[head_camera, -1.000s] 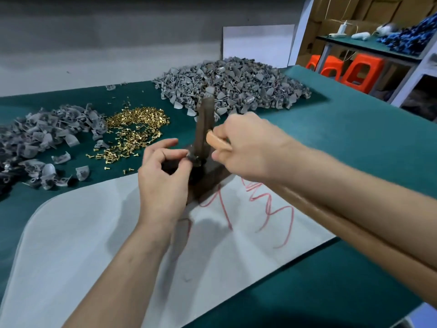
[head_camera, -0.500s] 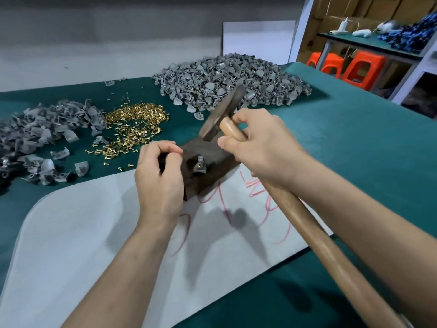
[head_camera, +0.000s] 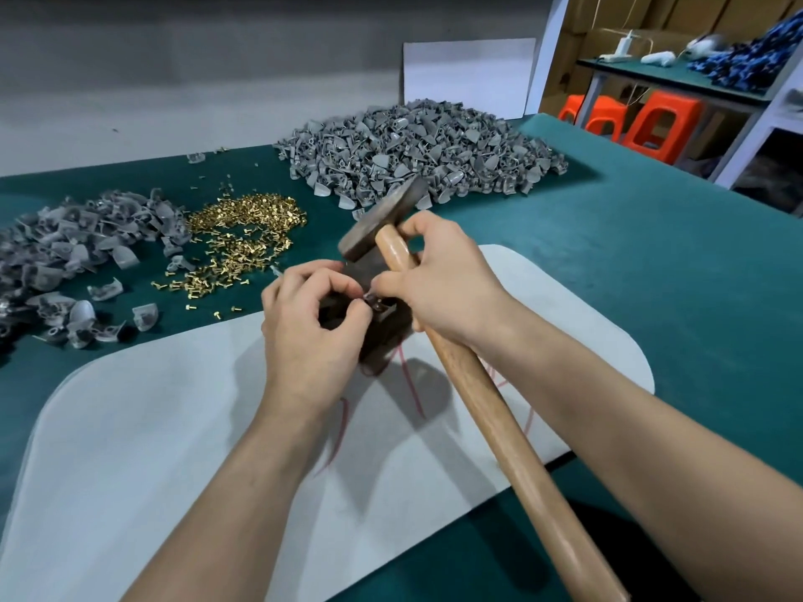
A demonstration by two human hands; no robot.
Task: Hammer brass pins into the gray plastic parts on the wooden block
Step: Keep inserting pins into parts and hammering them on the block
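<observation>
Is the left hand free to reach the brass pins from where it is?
Probably yes. The pins lie just beyond and to the left of the left hand, with nothing between them. It would first have to let go of the block.

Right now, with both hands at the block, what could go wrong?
1. Fingertips of the left hand sit beside the part on the block, with the hammer head poised close by; a strike could catch them.
2. The right hand grips the handle right under the head, so a blow may glance.
3. The hands hide the pin; if it leans, it may bend.
</observation>
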